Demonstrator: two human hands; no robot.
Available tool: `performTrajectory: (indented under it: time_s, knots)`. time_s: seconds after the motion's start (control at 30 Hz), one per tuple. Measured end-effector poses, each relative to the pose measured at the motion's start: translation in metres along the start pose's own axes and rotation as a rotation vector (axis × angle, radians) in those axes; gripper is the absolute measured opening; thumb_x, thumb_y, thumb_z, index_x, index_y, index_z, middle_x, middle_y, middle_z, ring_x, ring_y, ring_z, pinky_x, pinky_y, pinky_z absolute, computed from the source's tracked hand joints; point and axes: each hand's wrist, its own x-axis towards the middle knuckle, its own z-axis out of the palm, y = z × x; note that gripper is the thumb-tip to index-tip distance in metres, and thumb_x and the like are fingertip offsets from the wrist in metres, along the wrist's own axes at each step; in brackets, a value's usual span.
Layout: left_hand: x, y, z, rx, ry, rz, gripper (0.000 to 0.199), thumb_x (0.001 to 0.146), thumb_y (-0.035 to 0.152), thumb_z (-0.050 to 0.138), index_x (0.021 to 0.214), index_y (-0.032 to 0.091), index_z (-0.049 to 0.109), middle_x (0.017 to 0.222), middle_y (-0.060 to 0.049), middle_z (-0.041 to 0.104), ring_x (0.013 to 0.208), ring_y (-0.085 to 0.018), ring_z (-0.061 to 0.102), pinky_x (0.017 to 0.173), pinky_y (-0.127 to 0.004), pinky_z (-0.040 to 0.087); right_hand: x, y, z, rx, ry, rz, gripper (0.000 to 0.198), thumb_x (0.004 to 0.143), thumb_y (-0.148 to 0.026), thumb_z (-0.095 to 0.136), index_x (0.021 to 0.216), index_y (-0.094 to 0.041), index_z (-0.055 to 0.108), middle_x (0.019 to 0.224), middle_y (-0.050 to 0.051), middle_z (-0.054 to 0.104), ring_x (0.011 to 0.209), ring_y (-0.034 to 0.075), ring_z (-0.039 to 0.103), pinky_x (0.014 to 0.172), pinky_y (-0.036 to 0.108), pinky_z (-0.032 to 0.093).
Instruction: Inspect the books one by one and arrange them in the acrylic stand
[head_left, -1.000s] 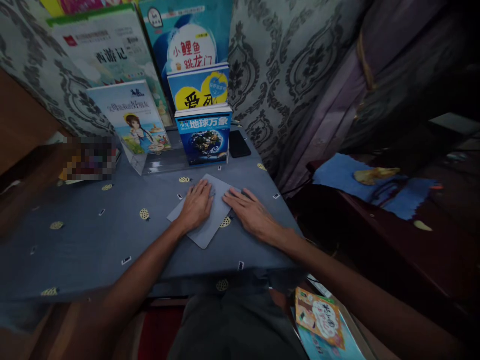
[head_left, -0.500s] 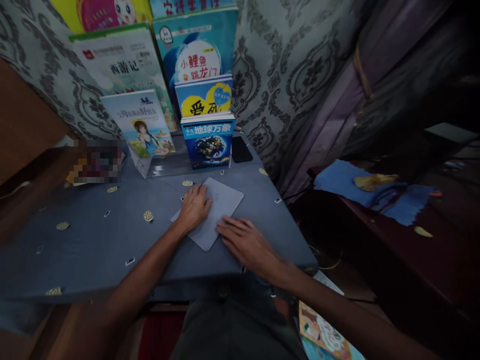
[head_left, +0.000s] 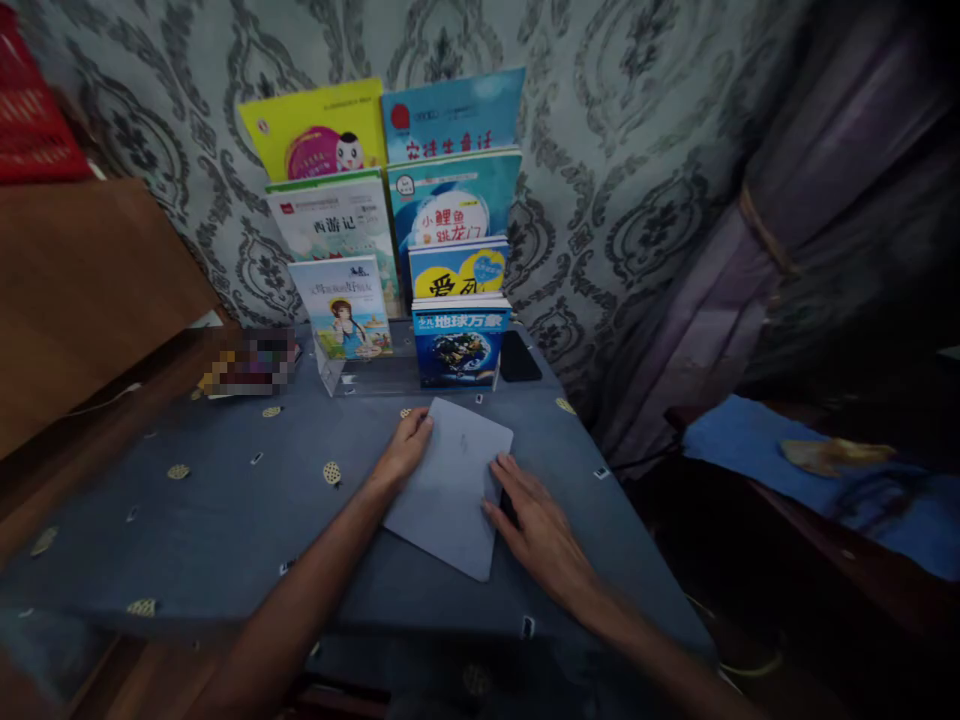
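Observation:
In front of me, low over the table, is a thin grey notebook (head_left: 459,480) with rounded corners and a small faint mark on its cover. My left hand (head_left: 409,448) grips its upper left edge, thumb on top and the other fingers partly hidden. At the right edge lies my right hand (head_left: 536,520), fingers stretched out and thumb apart, the tips touching the cover's side. Whether the notebook rests flat or is slightly lifted, I cannot tell.
A clear stand (head_left: 360,385) at the back holds several children's books, a blue earth book (head_left: 459,350) among them. Beside it lies a black phone (head_left: 519,358). Blurred items (head_left: 251,365) sit at the left. A blue cloth (head_left: 742,440) covers a surface at right.
The view has tilted up, showing more of the bookstand and wall. My left hand has gone from lying on the notebook to gripping its edge; my right hand has shifted to the right edge. The notebook has turned.

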Motion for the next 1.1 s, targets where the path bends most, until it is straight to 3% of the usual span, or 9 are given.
performTrajectory:
  time_s: [0.17, 0.27, 0.37, 0.47, 0.63, 0.7, 0.9, 1.0, 1.1]
  knots:
    - [-0.002, 0.013, -0.003, -0.255, 0.092, -0.065, 0.039, 0.083, 0.054, 0.069, 0.099, 0.019, 0.073, 0.099, -0.007, 0.076, 0.101, -0.025, 0.067, 0.092, -0.035, 0.053, 0.014, -0.005, 0.001, 0.231, 0.096, 0.097, 0.055, 0.1, -0.043, 0.047, 0.153, -0.029, 0.044, 0.165, 0.009, 0.035, 0.149, 0.03, 0.039, 0.117, 0.055, 0.043]
    - [-0.003, 0.023, -0.005, -0.383, 0.134, -0.048, 0.043, 0.079, 0.058, 0.071, 0.092, 0.017, 0.072, 0.094, -0.006, 0.075, 0.097, -0.023, 0.067, 0.089, -0.032, 0.052, 0.027, -0.013, 0.001, 0.415, 0.138, 0.184, 0.053, 0.099, -0.045, 0.05, 0.15, -0.029, 0.048, 0.166, 0.01, 0.032, 0.144, 0.032, 0.047, 0.112, 0.054, 0.048]
    - [-0.007, 0.034, -0.005, -0.394, 0.221, 0.022, 0.042, 0.081, 0.059, 0.069, 0.089, 0.018, 0.071, 0.094, -0.004, 0.074, 0.099, -0.021, 0.065, 0.09, -0.029, 0.05, 0.04, -0.019, 0.003, 0.66, 0.115, 0.224, 0.056, 0.1, -0.041, 0.047, 0.153, -0.028, 0.04, 0.157, 0.014, 0.048, 0.129, 0.029, 0.062, 0.101, 0.05, 0.057]
    - [-0.011, 0.043, -0.006, -0.418, 0.242, 0.103, 0.047, 0.084, 0.062, 0.064, 0.093, 0.017, 0.072, 0.098, -0.004, 0.075, 0.102, -0.022, 0.065, 0.092, -0.03, 0.05, 0.055, -0.027, 0.003, 0.783, 0.083, 0.239, 0.059, 0.101, -0.039, 0.044, 0.156, -0.025, 0.031, 0.142, 0.015, 0.062, 0.127, 0.027, 0.064, 0.102, 0.048, 0.057]
    - [-0.017, 0.052, -0.016, -0.37, 0.307, 0.27, 0.053, 0.088, 0.069, 0.057, 0.093, 0.018, 0.072, 0.094, -0.004, 0.074, 0.1, -0.024, 0.064, 0.089, -0.03, 0.051, 0.078, -0.045, 0.002, 0.75, 0.207, 0.18, 0.055, 0.101, -0.042, 0.044, 0.153, -0.025, 0.039, 0.156, 0.014, 0.049, 0.142, 0.026, 0.05, 0.116, 0.05, 0.044]
    - [-0.017, 0.051, -0.02, -0.337, 0.328, 0.307, 0.056, 0.087, 0.072, 0.055, 0.091, 0.018, 0.071, 0.092, -0.005, 0.073, 0.096, -0.023, 0.064, 0.086, -0.03, 0.052, 0.084, -0.048, 0.007, 0.721, 0.26, 0.113, 0.052, 0.102, -0.042, 0.043, 0.152, -0.026, 0.043, 0.153, 0.013, 0.052, 0.141, 0.025, 0.051, 0.118, 0.05, 0.042]
    - [-0.015, 0.038, -0.024, -0.275, 0.311, 0.261, 0.072, 0.082, 0.085, 0.047, 0.079, 0.016, 0.068, 0.078, -0.005, 0.07, 0.081, -0.022, 0.063, 0.078, -0.033, 0.052, 0.08, -0.038, 0.032, 0.554, 0.423, 0.114, 0.049, 0.1, -0.044, 0.048, 0.144, -0.022, 0.053, 0.138, 0.014, 0.065, 0.124, 0.028, 0.064, 0.103, 0.049, 0.055]
    - [-0.019, 0.035, -0.022, -0.237, 0.256, 0.305, 0.075, 0.087, 0.083, 0.041, 0.095, 0.015, 0.073, 0.095, -0.008, 0.075, 0.096, -0.026, 0.066, 0.092, -0.037, 0.052, 0.074, -0.032, 0.033, 0.522, 0.411, 0.135, 0.05, 0.1, -0.046, 0.048, 0.142, -0.022, 0.055, 0.138, 0.014, 0.065, 0.123, 0.028, 0.065, 0.102, 0.047, 0.055]
    - [-0.027, 0.032, -0.021, -0.177, 0.242, 0.29, 0.075, 0.092, 0.078, 0.038, 0.123, 0.016, 0.068, 0.124, -0.012, 0.071, 0.125, -0.029, 0.059, 0.113, -0.042, 0.042, 0.068, -0.029, 0.032, 0.539, 0.355, 0.162, 0.052, 0.099, -0.049, 0.048, 0.144, -0.022, 0.053, 0.142, 0.014, 0.063, 0.126, 0.028, 0.063, 0.102, 0.044, 0.055]
